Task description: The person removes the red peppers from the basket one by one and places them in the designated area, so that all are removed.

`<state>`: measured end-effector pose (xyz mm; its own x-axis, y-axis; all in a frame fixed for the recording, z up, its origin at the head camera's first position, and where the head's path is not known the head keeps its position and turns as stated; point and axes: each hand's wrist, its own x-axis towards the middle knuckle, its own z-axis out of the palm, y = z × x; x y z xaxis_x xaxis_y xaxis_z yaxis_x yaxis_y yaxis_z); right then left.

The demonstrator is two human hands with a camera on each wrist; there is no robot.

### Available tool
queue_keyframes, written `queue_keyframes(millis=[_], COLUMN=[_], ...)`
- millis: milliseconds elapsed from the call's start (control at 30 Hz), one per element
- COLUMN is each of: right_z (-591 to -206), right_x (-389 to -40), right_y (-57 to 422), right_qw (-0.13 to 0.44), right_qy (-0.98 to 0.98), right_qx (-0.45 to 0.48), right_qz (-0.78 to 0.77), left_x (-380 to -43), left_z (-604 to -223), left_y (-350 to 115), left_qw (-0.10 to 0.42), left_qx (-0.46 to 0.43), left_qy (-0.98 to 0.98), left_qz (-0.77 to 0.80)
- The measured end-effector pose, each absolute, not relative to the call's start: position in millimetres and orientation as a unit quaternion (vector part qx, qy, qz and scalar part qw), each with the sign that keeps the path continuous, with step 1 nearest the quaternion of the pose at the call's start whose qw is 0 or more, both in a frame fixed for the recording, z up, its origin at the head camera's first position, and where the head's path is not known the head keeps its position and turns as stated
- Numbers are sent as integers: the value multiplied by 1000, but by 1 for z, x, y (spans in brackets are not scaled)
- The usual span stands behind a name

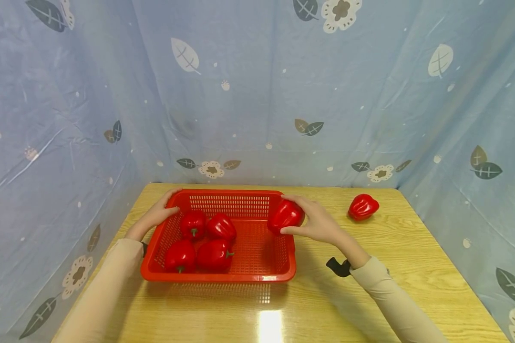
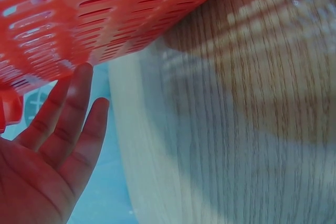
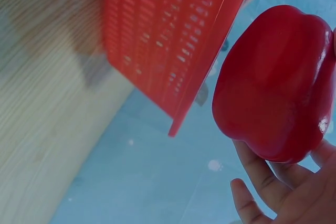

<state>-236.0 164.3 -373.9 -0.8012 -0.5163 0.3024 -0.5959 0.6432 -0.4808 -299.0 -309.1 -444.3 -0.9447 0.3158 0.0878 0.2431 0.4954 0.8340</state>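
Observation:
A red plastic basket [image 1: 257,277] with slotted walls stands on the table, tilted away in neither direction. My left hand [image 1: 156,214] holds its left rim, thumb over the inside and fingers along the outer wall, as the left wrist view also shows. Over the basket's right end, my right hand [image 1: 311,221] grips a red bell pepper [image 1: 284,216] between thumb and fingers. In the right wrist view this bell pepper [image 3: 273,85] is above the rim level, beside the basket wall [image 3: 163,40]. Several more red bell peppers [image 1: 214,254] lie in the basket's left half.
Another red bell pepper [image 1: 363,207] lies on the wooden table [image 1: 395,257] at the back right, apart from the basket. A blue patterned curtain [image 1: 249,119] surrounds the table at the back and both sides. Each wrist wears a black strap [image 1: 339,267].

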Motion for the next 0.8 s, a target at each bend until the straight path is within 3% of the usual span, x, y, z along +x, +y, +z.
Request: queue_keyframes(millis=[333, 800], right_z=[-379, -400], right_x=[-239, -236], right_y=[189, 219], right_qw=[105, 102], right_qy=[-902, -914], right_qx=[294, 250], right_qz=[298, 303], left_x=[-299, -288], left_z=[-444, -428], left_y=[-308, -301], left_qw=[41, 50], left_qx=[156, 161], left_qy=[868, 855], left_qz=[469, 491])
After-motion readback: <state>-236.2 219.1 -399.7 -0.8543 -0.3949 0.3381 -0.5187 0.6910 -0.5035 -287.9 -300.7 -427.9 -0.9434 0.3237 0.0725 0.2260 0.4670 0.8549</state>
